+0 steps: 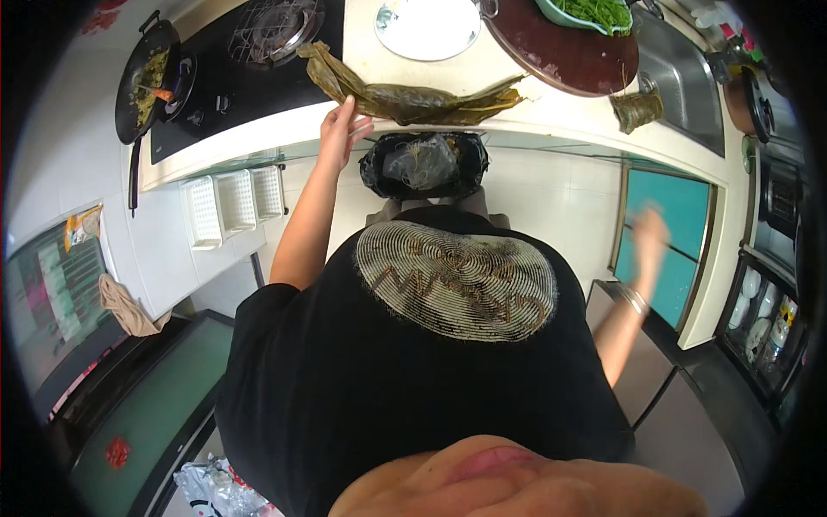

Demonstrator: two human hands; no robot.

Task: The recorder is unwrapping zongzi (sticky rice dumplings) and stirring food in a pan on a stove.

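Note:
Long brownish-green leaves (426, 103), flattened and overlapping, lie along the front edge of the counter. My left hand (345, 132) is at their left end; one fingertip touches them while other fingers spread apart below the counter edge. Out to the right, away from the counter, my right hand (648, 229) is blurred by motion, with a bracelet at the wrist. Whether it holds anything cannot be made out. A small leaf-wrapped bundle (638, 111) rests near the sink, with thin strands rising from it. Below the leaves stands a bin lined with a black bag (371, 161).
A wok (147, 110) with food and a utensil sits left on the black gas hob (258, 84). Behind the leaves are a shiny round plate (428, 29), a brown round board (555, 58) and a bowl of greens (549, 13). The steel sink (691, 97) lies right; a white rack (236, 200) stands lower left.

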